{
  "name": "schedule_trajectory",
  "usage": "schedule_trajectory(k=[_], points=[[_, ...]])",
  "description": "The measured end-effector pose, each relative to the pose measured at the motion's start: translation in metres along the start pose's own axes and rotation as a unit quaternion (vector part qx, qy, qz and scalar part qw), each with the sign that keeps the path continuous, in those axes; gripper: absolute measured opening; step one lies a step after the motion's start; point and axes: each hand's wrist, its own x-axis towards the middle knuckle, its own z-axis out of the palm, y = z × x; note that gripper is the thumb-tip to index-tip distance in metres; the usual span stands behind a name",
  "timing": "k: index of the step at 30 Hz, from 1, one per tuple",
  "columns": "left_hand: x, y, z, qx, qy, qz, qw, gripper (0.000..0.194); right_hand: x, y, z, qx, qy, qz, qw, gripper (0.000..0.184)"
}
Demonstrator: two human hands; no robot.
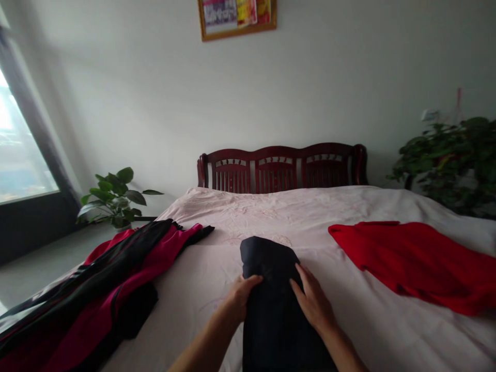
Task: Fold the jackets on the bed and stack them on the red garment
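Dark navy folded cloth garment [275,305], narrow, blunt-ended; my left fingers [253,280] pinch its edge, right fingers [300,279] lie spread.

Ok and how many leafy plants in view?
2. One leafy plant is beyond the bed at left; the bigger clump of foliage is at far right, cut off by the picture edge. That clump could hide more than one plant.

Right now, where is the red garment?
In the head view, the red garment lies on the right side of the pale bedspread, to the right of the dark navy garment and the right hand.
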Motion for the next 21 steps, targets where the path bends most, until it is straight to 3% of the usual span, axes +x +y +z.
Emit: schedule_trajectory(k=[5,8,10,12,13,15,18,19,21], points=[[-0.008,0.027,0.020,0.062,-0.052,0.071,0.994,0.036,-0.003,-0.015,-0.017,0.173,0.045,0.100,0.979,0.078],[-0.024,0.065,0.036,0.190,-0.109,0.187,0.958,0.036,0.004,-0.034,-0.039,0.342,0.027,0.109,0.933,0.079],[-0.040,0.094,0.045,0.319,-0.111,0.289,0.896,0.029,0.012,-0.043,-0.061,0.468,-0.025,0.108,0.877,0.077],[-0.055,0.118,0.052,0.436,-0.141,0.363,0.811,0.024,0.017,-0.043,-0.086,0.554,-0.065,0.098,0.824,0.077],[-0.061,0.125,0.054,0.478,-0.170,0.386,0.770,0.026,0.018,-0.039,-0.098,0.573,-0.075,0.091,0.811,0.077],[-0.067,0.126,0.050,0.542,-0.251,0.407,0.691,0.036,0.016,-0.023,-0.116,0.575,-0.086,0.090,0.809,0.074],[-0.057,0.096,0.023,0.633,-0.345,0.379,0.580,0.054,0.009,0.008,-0.120,0.532,-0.143,0.146,0.822,0.067],[-0.051,0.081,0.009,0.662,-0.354,0.353,0.558,0.062,0.006,0.016,-0.115,0.501,-0.162,0.180,0.831,0.064],[-0.041,0.051,-0.021,0.699,-0.335,0.309,0.551,0.085,0.004,0.026,-0.100,0.413,-0.159,0.235,0.866,0.058]])
